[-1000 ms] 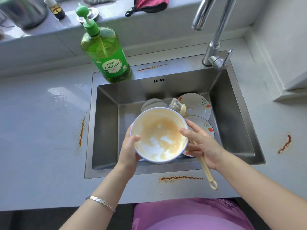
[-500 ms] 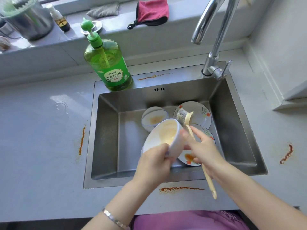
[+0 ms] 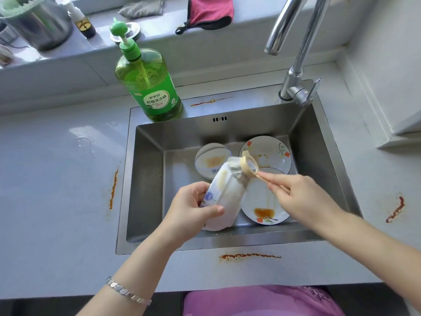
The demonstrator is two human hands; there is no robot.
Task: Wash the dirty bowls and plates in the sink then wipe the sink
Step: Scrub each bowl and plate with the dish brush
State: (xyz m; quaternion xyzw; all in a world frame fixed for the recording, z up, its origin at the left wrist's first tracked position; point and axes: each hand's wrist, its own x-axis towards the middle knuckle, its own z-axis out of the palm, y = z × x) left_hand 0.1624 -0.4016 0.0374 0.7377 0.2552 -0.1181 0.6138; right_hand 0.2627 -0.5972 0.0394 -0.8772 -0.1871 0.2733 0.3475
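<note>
My left hand (image 3: 193,208) grips a white bowl (image 3: 227,197) with blue flowers, turned on its side over the steel sink (image 3: 145,179). My right hand (image 3: 303,197) holds the wooden handle of a dish brush (image 3: 247,168), whose grey cloth head presses on the bowl's upper rim. On the sink floor lie another dirty bowl (image 3: 210,163), a flowered plate (image 3: 271,153) at the back right and a second plate (image 3: 264,208) with an orange stain, partly hidden by the bowl and my right hand.
A green dish soap bottle (image 3: 149,87) stands on the sink's back left corner. The chrome tap (image 3: 298,49) arches over the back right. Orange sauce smears (image 3: 249,256) mark the counter around the sink. A red cloth (image 3: 209,12) and a grey cloth (image 3: 142,8) lie on the sill.
The bowl has turned from facing up at me to lying on its side, its outside toward me. The brush head has moved onto the bowl's rim.
</note>
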